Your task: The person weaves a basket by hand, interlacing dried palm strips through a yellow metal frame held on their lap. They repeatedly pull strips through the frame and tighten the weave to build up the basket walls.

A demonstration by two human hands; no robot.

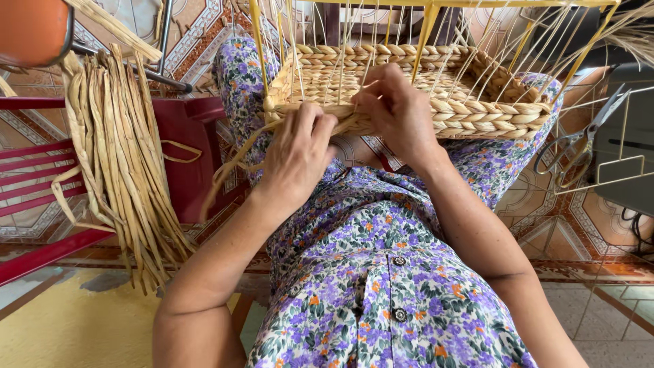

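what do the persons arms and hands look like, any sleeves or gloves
Both arms are bare from upper arm to wrist, with no sleeves in view. The left hand and right hand wear no gloves; no rings, watch or bracelets show. The dress is a purple floral print with dark buttons.

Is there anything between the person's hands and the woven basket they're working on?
Nothing visible. The left hand and right hand both rest directly on the near rim of the woven basket, pinching a loose straw strand against it.
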